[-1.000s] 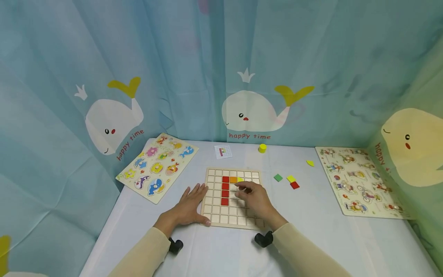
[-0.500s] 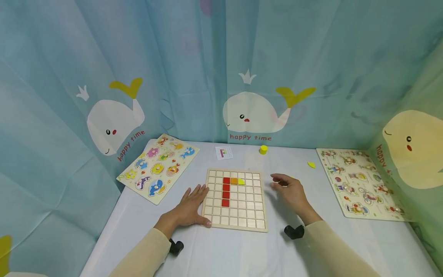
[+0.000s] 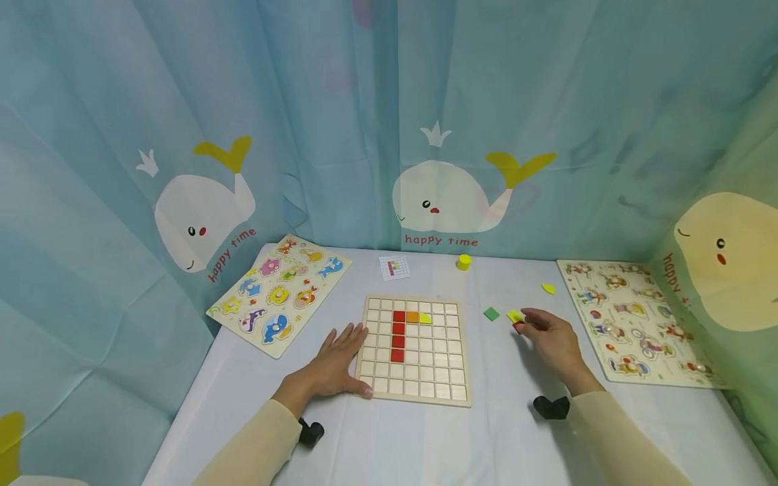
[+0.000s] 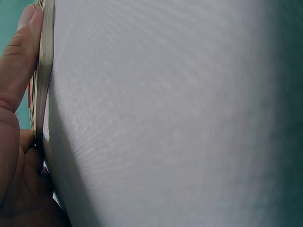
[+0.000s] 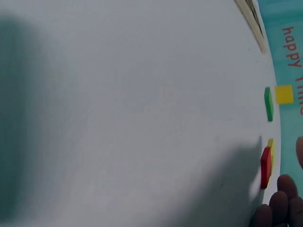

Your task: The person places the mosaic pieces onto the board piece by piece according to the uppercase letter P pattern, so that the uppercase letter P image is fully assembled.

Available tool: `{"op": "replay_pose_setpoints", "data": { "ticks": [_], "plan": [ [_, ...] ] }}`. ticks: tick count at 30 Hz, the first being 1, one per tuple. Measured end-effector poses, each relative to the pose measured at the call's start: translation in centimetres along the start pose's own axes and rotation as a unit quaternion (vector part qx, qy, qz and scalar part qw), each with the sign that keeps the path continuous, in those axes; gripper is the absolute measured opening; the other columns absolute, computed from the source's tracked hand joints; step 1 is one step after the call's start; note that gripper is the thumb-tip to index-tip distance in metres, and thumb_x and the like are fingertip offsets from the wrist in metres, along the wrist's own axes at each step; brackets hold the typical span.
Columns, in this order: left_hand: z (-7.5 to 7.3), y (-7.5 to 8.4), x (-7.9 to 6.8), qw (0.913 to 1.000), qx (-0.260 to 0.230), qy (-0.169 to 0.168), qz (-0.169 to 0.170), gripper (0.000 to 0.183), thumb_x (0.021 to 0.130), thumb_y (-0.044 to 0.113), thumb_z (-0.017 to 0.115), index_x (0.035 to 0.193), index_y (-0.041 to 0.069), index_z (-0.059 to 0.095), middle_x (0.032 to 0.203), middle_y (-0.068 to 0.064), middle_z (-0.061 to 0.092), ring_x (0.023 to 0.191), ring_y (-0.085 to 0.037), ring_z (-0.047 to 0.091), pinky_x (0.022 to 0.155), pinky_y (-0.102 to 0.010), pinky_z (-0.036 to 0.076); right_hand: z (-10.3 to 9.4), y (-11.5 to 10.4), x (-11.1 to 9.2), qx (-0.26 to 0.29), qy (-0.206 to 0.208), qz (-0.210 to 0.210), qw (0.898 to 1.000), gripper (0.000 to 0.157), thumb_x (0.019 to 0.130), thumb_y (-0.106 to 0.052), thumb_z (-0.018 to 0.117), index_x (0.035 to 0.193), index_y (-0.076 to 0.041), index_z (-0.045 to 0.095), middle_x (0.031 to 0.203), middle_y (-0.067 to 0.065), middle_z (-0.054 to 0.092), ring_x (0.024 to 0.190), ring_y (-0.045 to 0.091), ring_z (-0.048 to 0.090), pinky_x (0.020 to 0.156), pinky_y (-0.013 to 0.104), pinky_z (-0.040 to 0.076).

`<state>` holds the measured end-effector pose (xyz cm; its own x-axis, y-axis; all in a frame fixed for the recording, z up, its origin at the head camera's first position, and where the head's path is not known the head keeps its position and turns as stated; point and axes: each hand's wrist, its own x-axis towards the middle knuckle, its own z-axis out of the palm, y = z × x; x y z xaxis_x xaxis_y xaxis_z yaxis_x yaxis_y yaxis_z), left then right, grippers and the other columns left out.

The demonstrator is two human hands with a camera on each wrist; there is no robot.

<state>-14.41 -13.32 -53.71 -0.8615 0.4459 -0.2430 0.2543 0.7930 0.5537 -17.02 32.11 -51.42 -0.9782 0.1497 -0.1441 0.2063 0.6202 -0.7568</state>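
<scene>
My left hand (image 3: pixel 335 364) lies with spread fingers along the left side of a wooden grid board (image 3: pixel 428 359). Its thumb (image 4: pixel 21 61) touches the board's edge. Red square tiles (image 3: pixel 398 341) stand in a column on the board, with an orange tile (image 3: pixel 412 317) and a yellow quarter-round tile (image 3: pixel 425 318) beside the top one. Off to the right, my right hand (image 3: pixel 553 343) is over a loose red tile (image 5: pixel 266 168) and a yellow tile (image 3: pixel 514 315), its fingertips overlapping the red one in the head view. In the right wrist view the fingers (image 5: pixel 279 208) hold nothing.
A green tile (image 3: pixel 491 314) lies between the board and my right hand. Behind are a pattern card (image 3: pixel 395 268), a yellow cylinder (image 3: pixel 464 262) and a yellow curved piece (image 3: pixel 548 289). Picture puzzle boards lie left (image 3: pixel 278 295) and right (image 3: pixel 632 324). A curtain (image 3: pixel 340 169) stands behind the table.
My right hand has moved from over the board to the right, to the loose red and yellow tiles. The yellow quarter-round is now uncovered on the board. My left hand stays put.
</scene>
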Motion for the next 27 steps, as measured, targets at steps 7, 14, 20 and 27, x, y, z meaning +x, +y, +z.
{"op": "replay_pose_setpoints", "data": {
  "ticks": [7, 14, 20, 27],
  "plan": [
    [0.1, -0.1, -0.1, 1.0000, -0.002, 0.000, 0.001, 0.131, 0.071, 0.058, 0.092, 0.170, 0.010, 0.020, 0.178, -0.006, 0.015, 0.166, -0.026, 0.004, 0.136, -0.050, -0.003, -0.2, 0.6, -0.1, -0.040, -0.015, 0.011, 0.999, 0.049, 0.104, -0.015, 0.063, 0.150, -0.002, 0.055, 0.143, 0.029, 0.061, 0.122, 0.040, 0.061, 0.083, 0.032, 0.053],
    [0.1, -0.1, -0.1, 1.0000, 0.003, 0.003, 0.003, 0.131, 0.071, 0.059, 0.092, 0.170, 0.010, 0.021, 0.178, -0.006, 0.016, 0.166, -0.026, 0.004, 0.136, -0.050, -0.002, -0.1, 0.5, -0.7, -0.055, -0.020, -0.008, 0.998, 0.045, 0.103, -0.013, 0.065, 0.145, 0.001, 0.059, 0.133, 0.029, 0.066, 0.104, 0.033, 0.063, 0.073, 0.027, 0.052],
    [0.1, 0.0, 0.0, 1.0000, 0.006, 0.004, 0.000, 0.130, 0.072, 0.059, 0.092, 0.170, 0.011, 0.021, 0.178, -0.006, 0.016, 0.166, -0.025, 0.004, 0.136, -0.050, -0.001, -0.1, 0.5, -0.5, -0.071, -0.018, -0.013, 0.997, 0.046, 0.101, -0.011, 0.067, 0.143, 0.003, 0.059, 0.132, 0.027, 0.063, 0.107, 0.035, 0.059, 0.079, 0.031, 0.053],
    [-0.1, 0.2, -0.2, 1.0000, 0.003, 0.005, 0.002, 0.130, 0.071, 0.056, 0.093, 0.169, 0.010, 0.022, 0.178, -0.006, 0.017, 0.166, -0.026, 0.005, 0.136, -0.050, -0.001, 0.1, 0.7, 0.3, -0.097, -0.031, -0.015, 0.995, 0.042, 0.097, -0.013, 0.071, 0.135, 0.004, 0.065, 0.133, 0.032, 0.058, 0.111, 0.042, 0.054, 0.096, 0.057, 0.050]
  ]
}}
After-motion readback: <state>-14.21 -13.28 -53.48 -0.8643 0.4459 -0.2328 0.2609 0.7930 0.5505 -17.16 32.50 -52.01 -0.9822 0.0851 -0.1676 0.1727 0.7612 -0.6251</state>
